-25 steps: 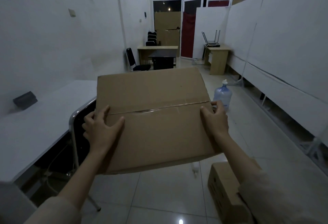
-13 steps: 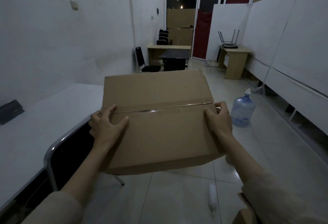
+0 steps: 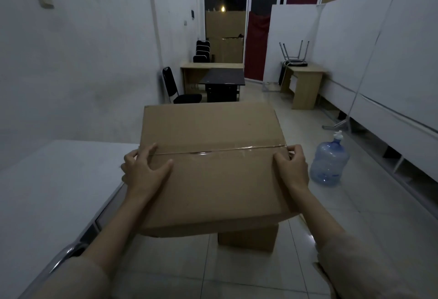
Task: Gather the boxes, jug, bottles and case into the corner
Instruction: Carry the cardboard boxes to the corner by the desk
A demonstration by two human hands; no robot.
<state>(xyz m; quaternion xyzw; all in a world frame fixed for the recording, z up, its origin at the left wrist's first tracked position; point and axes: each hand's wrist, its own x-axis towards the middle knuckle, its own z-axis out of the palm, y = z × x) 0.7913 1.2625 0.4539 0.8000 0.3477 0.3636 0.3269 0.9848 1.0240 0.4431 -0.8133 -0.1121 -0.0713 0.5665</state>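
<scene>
The pale tiled floor (image 3: 355, 239) runs the length of the room. Just below the two-handed grip, a smaller cardboard box (image 3: 247, 238) sits on the tiles, mostly hidden. To the right of the grip and a little beyond it, a blue water jug (image 3: 329, 162) stands upright on the floor, well apart from that box. To the left of the grip, a white table (image 3: 47, 192) with a metal edge stands alongside. Far past the grip, a black chair (image 3: 180, 90), a dark low table (image 3: 222, 83) and two wooden desks (image 3: 305, 85) stand on the tiles.
</scene>
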